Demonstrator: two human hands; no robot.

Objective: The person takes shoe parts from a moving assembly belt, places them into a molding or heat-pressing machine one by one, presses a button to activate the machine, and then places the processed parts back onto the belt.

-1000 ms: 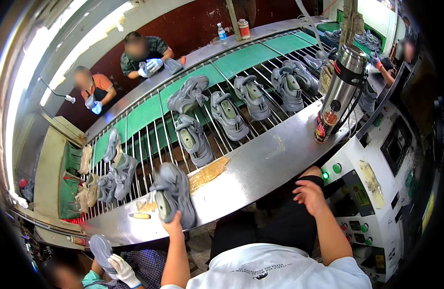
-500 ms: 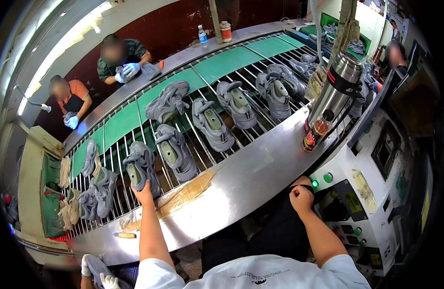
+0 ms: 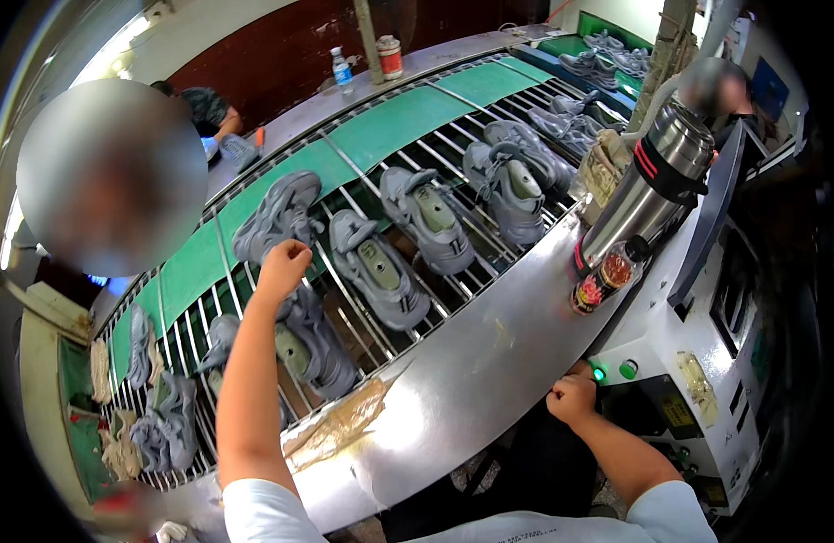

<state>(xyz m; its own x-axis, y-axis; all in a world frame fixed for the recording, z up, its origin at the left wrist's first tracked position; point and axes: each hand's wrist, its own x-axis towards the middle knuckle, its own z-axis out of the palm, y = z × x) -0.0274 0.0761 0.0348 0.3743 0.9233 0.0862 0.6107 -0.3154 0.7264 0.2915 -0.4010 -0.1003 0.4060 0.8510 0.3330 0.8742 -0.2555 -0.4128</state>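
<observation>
My left arm reaches over a metal-rod conveyor (image 3: 354, 315) that carries grey sneakers. My left hand (image 3: 286, 269) has its fingers curled together beside a grey sneaker (image 3: 277, 215) lying on its side; whether they grip any part of it is hidden. Below that hand, partly behind my forearm, sits another grey sneaker (image 3: 319, 348). Farther right, a grey sneaker (image 3: 378, 271) and a second sneaker (image 3: 428, 220) stand upright, openings up. My right hand (image 3: 573, 399) is a closed fist by my lap, near the green-lit button (image 3: 599, 374) of a control box.
A steel ledge (image 3: 471, 362) runs along the near side. On its right stand a steel thermos (image 3: 648, 185) and a dark-capped drink bottle (image 3: 610, 274). A machine cabinet (image 3: 657, 353) bounds my right. Another person's blurred head (image 3: 109, 181) appears at left; a water bottle (image 3: 342, 71) stands at the back.
My left hand has let go of the sneaker at the near edge and moved farther in, to the one on its side. The whole view has shifted. My right hand stays by my lap.
</observation>
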